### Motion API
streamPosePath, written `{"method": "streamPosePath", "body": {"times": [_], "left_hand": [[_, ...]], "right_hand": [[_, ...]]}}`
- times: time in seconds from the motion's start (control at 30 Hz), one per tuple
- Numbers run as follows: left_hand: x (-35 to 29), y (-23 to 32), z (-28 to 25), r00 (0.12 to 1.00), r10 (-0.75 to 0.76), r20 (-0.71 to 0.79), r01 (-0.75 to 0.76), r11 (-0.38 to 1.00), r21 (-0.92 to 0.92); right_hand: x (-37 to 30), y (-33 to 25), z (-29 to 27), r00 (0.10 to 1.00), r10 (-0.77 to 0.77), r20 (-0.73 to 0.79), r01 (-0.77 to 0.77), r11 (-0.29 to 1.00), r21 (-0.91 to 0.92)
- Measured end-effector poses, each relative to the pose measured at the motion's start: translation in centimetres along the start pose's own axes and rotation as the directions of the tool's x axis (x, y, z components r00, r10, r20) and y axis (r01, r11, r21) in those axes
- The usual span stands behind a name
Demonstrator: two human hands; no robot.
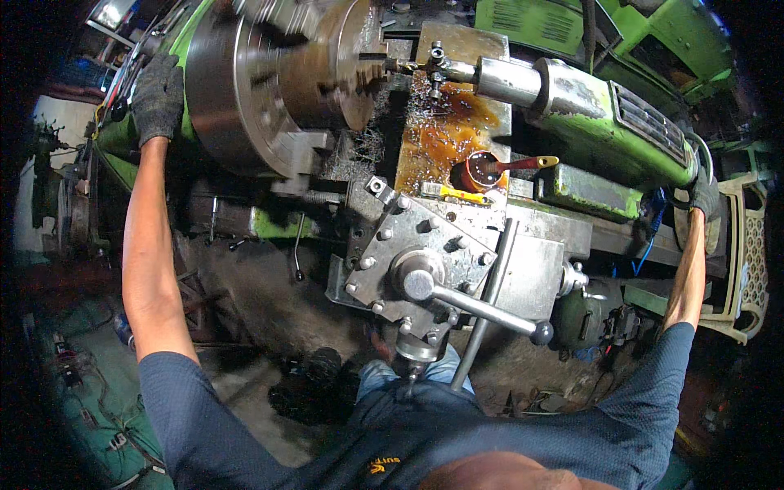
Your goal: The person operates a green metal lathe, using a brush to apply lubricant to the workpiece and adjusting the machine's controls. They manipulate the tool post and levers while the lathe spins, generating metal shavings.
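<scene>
A dark work glove covers my left hand (157, 98). It lies with fingers stretched out on the green headstock (189, 122) of a lathe, beside a black lever knob (121, 107). At the far right, my gloved right hand (704, 198) is closed around the rim of the tailstock handwheel (704, 155); its fingers are partly hidden. The large chuck (237, 82) between my arms is blurred, as if spinning. Facing it, a drill-like tool (400, 65) with a small clamp (437, 67) sticks out of the tailstock quill (506, 80).
Before me stands a square tool post (420, 265) with a ball-ended lever (490, 310). A red pot (483, 171) of dark liquid with a red handle (531, 163) and a yellow tool (464, 195) sit behind it. Metal chips and brown oil (449, 126) cover the plate. A plastic chair (747, 261) stands right.
</scene>
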State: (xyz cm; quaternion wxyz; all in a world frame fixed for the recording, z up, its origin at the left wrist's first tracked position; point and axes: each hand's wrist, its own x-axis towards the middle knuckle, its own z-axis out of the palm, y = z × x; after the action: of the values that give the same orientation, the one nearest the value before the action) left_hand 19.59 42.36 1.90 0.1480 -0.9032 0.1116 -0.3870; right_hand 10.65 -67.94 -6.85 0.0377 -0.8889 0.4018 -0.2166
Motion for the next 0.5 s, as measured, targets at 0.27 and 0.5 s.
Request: {"method": "streamPosePath", "body": {"times": [0.27, 0.5], "left_hand": [[-0.5, -0.9, -0.3, 1.000, 0.012, 0.012, -0.012, 0.999, 0.037], [-1.3, -1.3, 0.6, 0.999, 0.049, 0.018, -0.050, 0.992, 0.118]], "right_hand": [[-0.8, -0.1, 1.6, 0.987, -0.076, -0.142, 0.066, 0.995, -0.074], [-0.1, 1.2, 1.9, 0.973, -0.114, -0.201, 0.117, 0.993, 0.000]]}}
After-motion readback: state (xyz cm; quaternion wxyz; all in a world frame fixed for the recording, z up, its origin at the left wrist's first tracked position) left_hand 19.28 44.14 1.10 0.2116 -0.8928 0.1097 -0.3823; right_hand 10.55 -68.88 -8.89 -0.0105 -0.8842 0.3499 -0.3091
